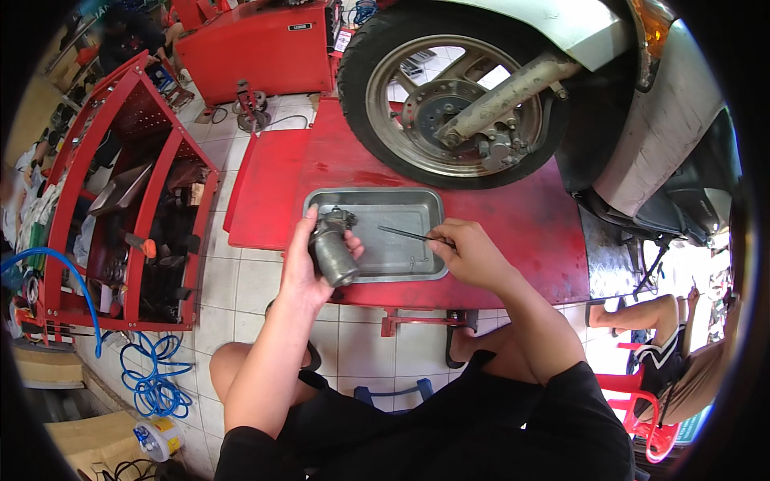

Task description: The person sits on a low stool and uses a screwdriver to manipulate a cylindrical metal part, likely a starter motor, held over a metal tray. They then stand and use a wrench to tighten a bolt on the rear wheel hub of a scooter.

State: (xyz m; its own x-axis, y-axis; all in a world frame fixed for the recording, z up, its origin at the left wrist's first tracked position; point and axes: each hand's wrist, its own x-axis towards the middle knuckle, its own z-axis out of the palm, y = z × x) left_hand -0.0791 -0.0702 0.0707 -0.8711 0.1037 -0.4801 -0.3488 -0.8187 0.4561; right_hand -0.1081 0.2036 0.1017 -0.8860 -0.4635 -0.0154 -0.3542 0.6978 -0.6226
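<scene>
My left hand [303, 264] grips a grey metal cylindrical engine part [333, 247] and holds it upright over the left end of a shallow steel tray [429, 216]. My right hand [469, 252] pinches a thin dark rod-like tool [403, 233] whose tip points left across the tray, short of the part. The tray lies on a red lift platform [513, 224], right in front of a scooter's front wheel [449, 96].
A red tool cart [132, 208] filled with tools stands to my left on the tiled floor. A coiled blue hose [156, 377] lies near it. Another person's leg [642, 313] and a red stool [642, 401] are at the right. A second red lift [257, 48] stands at the back.
</scene>
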